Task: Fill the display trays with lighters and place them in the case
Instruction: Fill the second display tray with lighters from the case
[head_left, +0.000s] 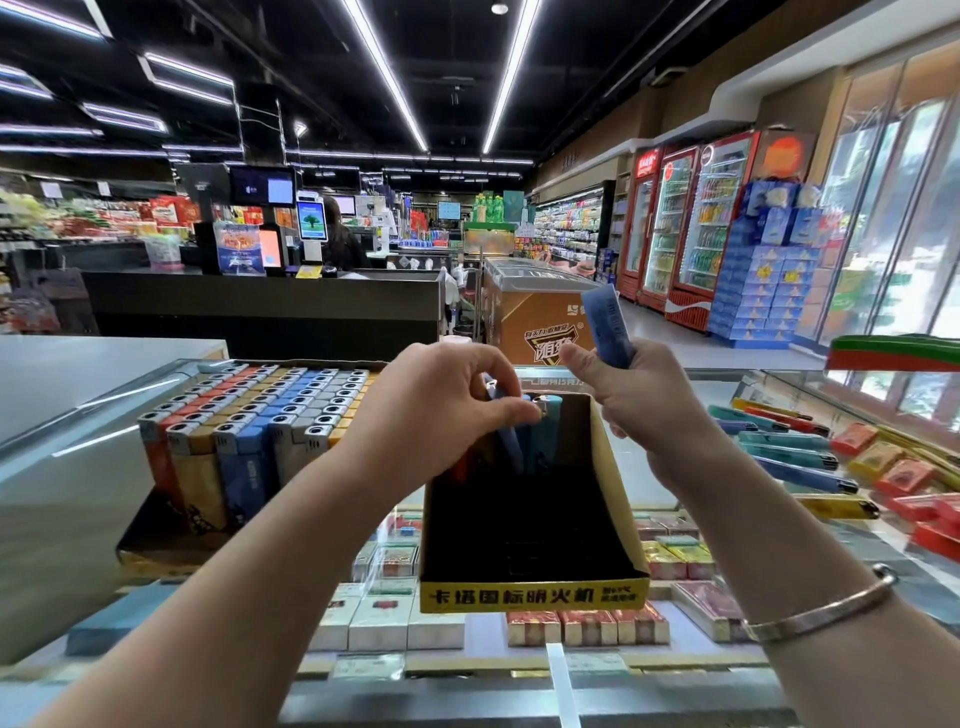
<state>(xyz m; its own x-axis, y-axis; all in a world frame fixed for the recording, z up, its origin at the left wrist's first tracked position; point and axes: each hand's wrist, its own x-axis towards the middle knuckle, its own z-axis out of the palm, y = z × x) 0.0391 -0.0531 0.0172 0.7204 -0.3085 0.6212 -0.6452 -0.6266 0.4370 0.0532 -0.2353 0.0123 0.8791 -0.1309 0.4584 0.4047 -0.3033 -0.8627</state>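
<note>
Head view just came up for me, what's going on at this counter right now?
A person is loading lighters into a yellow display tray standing on the glass case. The left hand pinches a lighter among the few standing at the tray's far end, while the right hand holds a blue lighter raised above it. A full tray sits to the left; loose lighters lie to the right.

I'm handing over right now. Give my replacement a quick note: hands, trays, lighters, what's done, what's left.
Left hand pinches the lighters standing at the far end of the yellow tray.
Right hand holds a blue lighter above that tray.
Full tray sits to its left on the glass case; loose lighters lie right.
Done: one tray full.
Left: fill the yellow tray, put both in the case.
</note>
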